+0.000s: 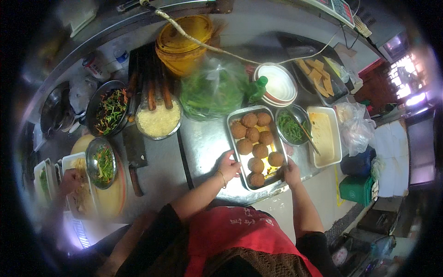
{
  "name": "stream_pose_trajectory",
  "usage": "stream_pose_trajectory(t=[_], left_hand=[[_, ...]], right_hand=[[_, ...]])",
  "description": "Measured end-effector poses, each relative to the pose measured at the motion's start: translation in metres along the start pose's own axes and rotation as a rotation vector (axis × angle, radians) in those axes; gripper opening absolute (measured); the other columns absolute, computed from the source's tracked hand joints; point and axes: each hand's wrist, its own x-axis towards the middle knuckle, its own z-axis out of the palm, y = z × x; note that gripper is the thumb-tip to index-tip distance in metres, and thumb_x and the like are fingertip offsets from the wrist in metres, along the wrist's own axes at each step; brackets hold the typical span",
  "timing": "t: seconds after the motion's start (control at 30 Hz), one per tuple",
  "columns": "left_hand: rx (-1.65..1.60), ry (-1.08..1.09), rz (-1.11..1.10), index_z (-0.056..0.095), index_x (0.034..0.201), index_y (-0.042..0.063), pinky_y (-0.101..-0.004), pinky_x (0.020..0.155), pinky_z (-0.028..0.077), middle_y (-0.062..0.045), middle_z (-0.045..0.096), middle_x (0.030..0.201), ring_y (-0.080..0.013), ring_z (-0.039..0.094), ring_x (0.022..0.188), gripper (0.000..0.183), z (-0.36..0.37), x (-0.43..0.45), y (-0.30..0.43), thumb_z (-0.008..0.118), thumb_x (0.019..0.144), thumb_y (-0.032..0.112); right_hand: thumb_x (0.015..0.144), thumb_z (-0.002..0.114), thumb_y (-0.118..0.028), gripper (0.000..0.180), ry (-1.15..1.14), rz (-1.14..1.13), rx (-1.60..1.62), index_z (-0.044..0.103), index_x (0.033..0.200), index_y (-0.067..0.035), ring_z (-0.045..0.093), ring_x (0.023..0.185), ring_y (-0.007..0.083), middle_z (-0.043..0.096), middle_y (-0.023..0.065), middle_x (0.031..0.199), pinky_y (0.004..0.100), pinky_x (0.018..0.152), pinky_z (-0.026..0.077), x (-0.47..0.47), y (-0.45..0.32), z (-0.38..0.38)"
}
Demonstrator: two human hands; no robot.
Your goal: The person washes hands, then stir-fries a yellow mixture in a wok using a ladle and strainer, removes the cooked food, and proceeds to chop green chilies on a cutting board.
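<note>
A rectangular metal tray (231, 130) with several round brown fried balls (260, 151) and some oil lies before me on the steel counter. My left hand (229, 165), with a bracelet at the wrist, has its fingers at the tray's left rim. On the right side, near the lower corner, my right hand (291, 172) grips the rim, its fingertips partly hidden. Just right of the tray is a metal bowl of green vegetables (290, 126) with chopsticks (306, 133) across it. A bag of green leaves (214, 88) stands behind.
An empty-looking white tray (328, 138) is at the right, stacked white bowls (278, 83) behind. Leftward are a cleaver (135, 149), a bowl of pale grains (159, 121) and a bowl of mixed vegetables (104, 162). Another person's hand (71, 181) is at the far left.
</note>
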Motion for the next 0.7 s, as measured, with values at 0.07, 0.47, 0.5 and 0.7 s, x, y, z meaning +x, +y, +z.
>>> stream_pose_trajectory(t=[0.07,0.47,0.5,0.7], left_hand=[[-0.003,-0.002,0.004,0.031,0.148,0.007,-0.0316,0.054,0.058,-0.012,0.064,0.091,-0.0169,0.065,0.07,0.067,-0.001,0.001,-0.002,0.065,0.091,0.006],[0.191,0.17,0.067,0.055,0.132,0.007,-0.0336,0.065,0.055,-0.009,0.067,0.091,-0.0179,0.066,0.076,0.047,-0.082,-0.093,-0.042,0.07,0.091,0.023],[0.203,0.221,0.053,0.054,0.132,0.007,-0.0339,0.066,0.055,-0.009,0.067,0.091,-0.0181,0.066,0.075,0.047,-0.09,-0.103,-0.046,0.069,0.091,0.024],[0.196,0.236,-0.016,0.053,0.13,0.004,-0.0286,0.062,0.05,-0.007,0.065,0.084,-0.0135,0.061,0.071,0.043,-0.127,-0.167,-0.09,0.068,0.093,0.02]], right_hand=[[0.086,0.047,0.008,0.054,-0.005,0.038,0.048,0.054,0.138,-0.003,0.066,0.108,0.0275,0.067,0.02,0.118,0.0342,0.096,0.049,0.001,0.005,-0.002],[0.08,0.063,-0.007,0.058,0.351,-0.595,-0.469,0.049,0.136,0.001,0.048,0.117,0.045,0.052,0.0273,0.128,0.0514,0.104,0.038,-0.059,-0.009,0.011],[0.079,0.063,-0.007,0.056,0.307,-0.664,-0.495,0.052,0.133,-0.001,0.05,0.115,0.0443,0.054,0.0258,0.125,0.0512,0.102,0.039,-0.068,-0.013,0.01],[0.081,0.066,-0.01,0.042,-0.046,-0.667,-0.481,0.06,0.122,-0.006,0.063,0.08,0.0375,0.063,0.0171,0.089,0.0466,0.071,0.052,-0.1,-0.03,0.014]])
